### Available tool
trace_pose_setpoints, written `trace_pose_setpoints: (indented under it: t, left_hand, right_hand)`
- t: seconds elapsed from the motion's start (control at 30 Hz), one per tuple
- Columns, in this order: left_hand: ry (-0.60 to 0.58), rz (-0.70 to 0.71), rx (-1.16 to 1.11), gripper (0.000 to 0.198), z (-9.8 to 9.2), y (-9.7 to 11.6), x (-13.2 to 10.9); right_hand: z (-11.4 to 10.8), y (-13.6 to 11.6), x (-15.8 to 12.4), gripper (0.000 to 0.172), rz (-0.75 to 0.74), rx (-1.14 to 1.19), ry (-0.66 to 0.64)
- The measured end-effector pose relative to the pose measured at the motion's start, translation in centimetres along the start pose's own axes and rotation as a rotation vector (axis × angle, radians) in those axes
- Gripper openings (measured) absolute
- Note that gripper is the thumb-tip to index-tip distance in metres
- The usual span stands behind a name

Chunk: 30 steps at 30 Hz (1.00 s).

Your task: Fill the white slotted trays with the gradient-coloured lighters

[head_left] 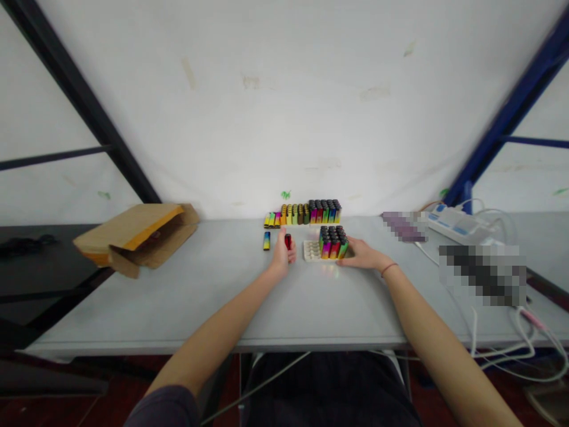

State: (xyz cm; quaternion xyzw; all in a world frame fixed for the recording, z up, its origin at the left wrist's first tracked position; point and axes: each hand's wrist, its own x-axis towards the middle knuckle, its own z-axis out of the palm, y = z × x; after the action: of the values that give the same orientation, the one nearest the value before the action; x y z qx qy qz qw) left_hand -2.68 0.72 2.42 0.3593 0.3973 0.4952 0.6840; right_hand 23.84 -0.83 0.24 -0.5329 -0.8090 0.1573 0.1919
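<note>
My left hand [281,256] is closed around a red lighter [288,241] with a dark top, held upright just left of a white tray. That tray [312,251] has rows of round holes, bare at its left end. Several multicoloured lighters [333,243] with black tops stand upright in its right part. My right hand [363,255] grips the tray's right end, thumb toward the front and fingers behind, partly hidden by the lighters. A blue and yellow lighter [267,241] lies on the table left of my left hand.
Behind, against the wall, are more black-topped lighters [325,212], yellow and brown ones [294,214], and several lying flat [272,220]. An open cardboard box [133,231] sits at left. A power strip [457,222], cables and a blurred purple item [403,227] occupy the right side.
</note>
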Motion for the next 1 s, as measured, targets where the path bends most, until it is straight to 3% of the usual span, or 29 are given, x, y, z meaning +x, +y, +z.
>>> trace_pose_setpoints:
  t: [0.3,0.57,1.0]
  left_hand:
    - [0.102,0.012,-0.036,0.045,0.33,-0.06,-0.19]
    - [0.057,0.016,0.005,0.053,0.30,-0.05,-0.14]
    - [0.024,-0.037,0.062,0.047,0.26,0.04,0.08]
  right_hand:
    - [-0.15,-0.07,0.02,0.068,0.008,-0.005,-0.015]
    - [-0.02,-0.03,0.03,0.069,-0.004,-0.002,-0.005]
    - [0.17,0.30,0.11,0.068,-0.007,0.029,0.005]
